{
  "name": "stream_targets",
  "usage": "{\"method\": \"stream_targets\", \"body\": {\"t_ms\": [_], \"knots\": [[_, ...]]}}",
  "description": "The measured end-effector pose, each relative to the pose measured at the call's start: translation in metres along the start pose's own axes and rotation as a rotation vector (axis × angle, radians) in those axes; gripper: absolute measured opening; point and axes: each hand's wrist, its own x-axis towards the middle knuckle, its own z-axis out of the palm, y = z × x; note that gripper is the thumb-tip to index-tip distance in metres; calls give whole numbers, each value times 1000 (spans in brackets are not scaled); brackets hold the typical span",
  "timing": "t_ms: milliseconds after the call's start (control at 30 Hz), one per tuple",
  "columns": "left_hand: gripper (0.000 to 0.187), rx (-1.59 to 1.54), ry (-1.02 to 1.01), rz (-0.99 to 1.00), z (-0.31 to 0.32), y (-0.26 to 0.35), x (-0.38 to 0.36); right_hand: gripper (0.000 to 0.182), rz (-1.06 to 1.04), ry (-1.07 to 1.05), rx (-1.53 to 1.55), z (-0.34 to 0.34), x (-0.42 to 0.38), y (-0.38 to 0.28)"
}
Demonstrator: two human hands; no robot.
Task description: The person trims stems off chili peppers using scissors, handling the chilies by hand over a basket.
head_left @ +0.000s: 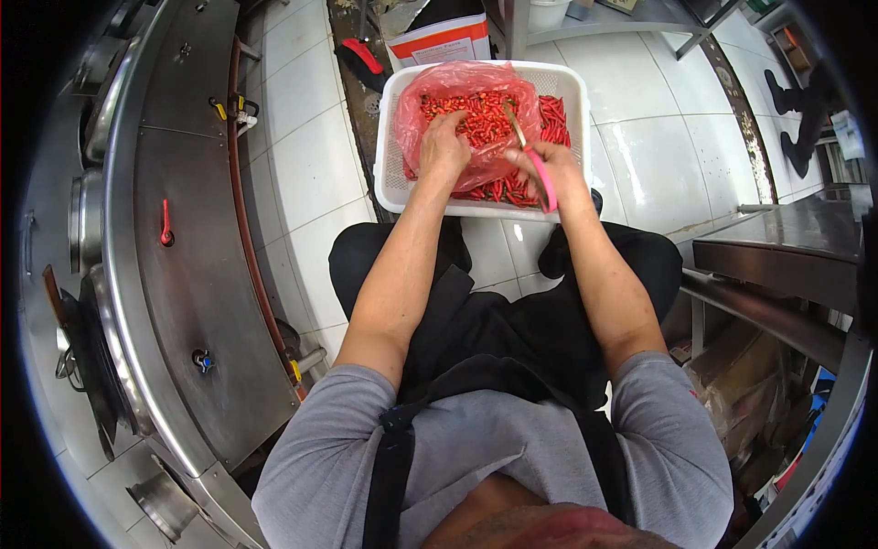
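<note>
A white perforated basket (389, 183) holds red chillies (553, 123) and an opened pink plastic bag (494, 76) with cut red chilli pieces (489, 119) inside. My left hand (445, 146) reaches over the bag's left side, its fingers bent down at the chillies; what they hold, if anything, is too small to make out. In my right hand (560, 174) are scissors with pink handles (541, 178), their blades pointing up and left over the bag. Whole chillies lie around the bag at the basket's right and near sides.
A steel stove counter (183, 238) with knobs runs along the left. Behind the basket stands a box with an orange band (444, 41). Steel shelving (777, 256) is at the right. Another person's legs and dark shoes (796, 154) show at the upper right.
</note>
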Motion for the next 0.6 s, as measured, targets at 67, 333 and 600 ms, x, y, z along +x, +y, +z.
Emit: {"method": "stream_targets", "body": {"t_ms": [67,333,600], "knots": [[21,-165,-81,2,-3,10,1,34,-112,84,80,-14,-5,-8],[21,-73,-850,18,39,52,-30,30,-288,261,324,-46,-36,-36],[35,170,-1094,-97,70,63,-44,42,-232,262,113,-37,-27,-21]]}}
